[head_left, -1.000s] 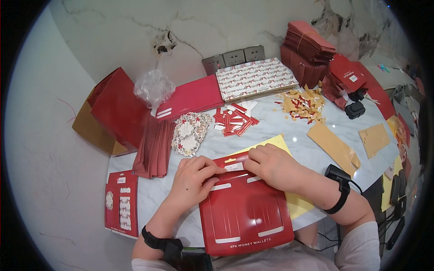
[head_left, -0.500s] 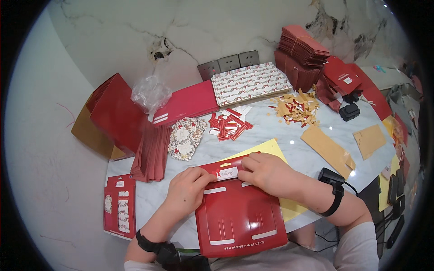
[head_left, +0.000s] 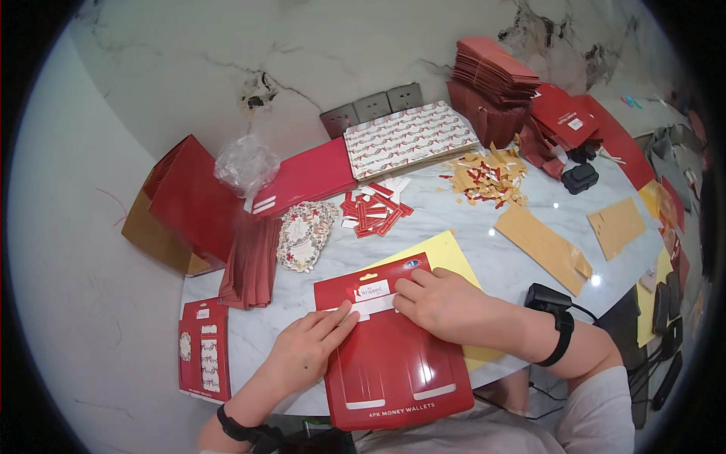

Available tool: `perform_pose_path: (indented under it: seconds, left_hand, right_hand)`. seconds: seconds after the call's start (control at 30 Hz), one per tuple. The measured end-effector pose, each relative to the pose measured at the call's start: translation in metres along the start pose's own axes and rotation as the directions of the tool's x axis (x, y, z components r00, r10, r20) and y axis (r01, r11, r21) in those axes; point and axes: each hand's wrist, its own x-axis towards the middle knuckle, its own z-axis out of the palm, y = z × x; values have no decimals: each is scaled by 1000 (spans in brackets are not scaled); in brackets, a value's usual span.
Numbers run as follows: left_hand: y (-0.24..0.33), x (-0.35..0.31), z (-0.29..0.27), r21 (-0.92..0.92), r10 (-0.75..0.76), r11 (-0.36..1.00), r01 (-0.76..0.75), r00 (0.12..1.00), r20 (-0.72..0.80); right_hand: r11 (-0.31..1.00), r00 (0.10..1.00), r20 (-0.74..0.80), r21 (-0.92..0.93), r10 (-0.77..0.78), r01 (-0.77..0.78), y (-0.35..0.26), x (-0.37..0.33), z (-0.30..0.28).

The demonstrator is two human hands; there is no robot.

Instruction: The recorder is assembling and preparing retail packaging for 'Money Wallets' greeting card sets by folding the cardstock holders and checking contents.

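A red packaging card (head_left: 397,356) with a printed label, a hang hole near its top and white-edged slots lies before me, partly over a yellow sheet (head_left: 480,356). Below the label runs a white strip (head_left: 372,306). The fingers of my left hand (head_left: 306,344) lie stretched out on the card at the strip's left end. My right hand (head_left: 446,306) is closed, its curled fingers on the card at the strip's right end; its fingertips are partly hidden. A finished-looking red pack (head_left: 204,356) with cut-out windows lies to the left.
Round floral tags (head_left: 302,234), red and white labels (head_left: 376,209), red envelopes (head_left: 249,261) and patterned white wallets (head_left: 412,140) lie beyond the card. A red box (head_left: 193,208) stands left. Tan scraps (head_left: 488,178), tan card pieces (head_left: 541,246) and banded red bundles (head_left: 495,76) are on the right.
The white strip below the label now shows. My left fingers have straightened and lie flat on the card; my right hand has moved slightly down. The card's upper edge is now in sight.
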Motion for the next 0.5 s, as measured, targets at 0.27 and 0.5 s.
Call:
perform_pose_path:
  seconds: [0.27, 0.5]
  left_hand:
    - [5, 2, -2, -15, 13, 1000, -13, 1000, 12]
    - [6, 1, -4, -59, -33, 998, 38, 996, 77]
  right_hand:
    - [996, 999, 8, 85, 31, -31, -5, 6, 12]
    - [995, 999, 4, 83, 50, -50, -5, 7, 15]
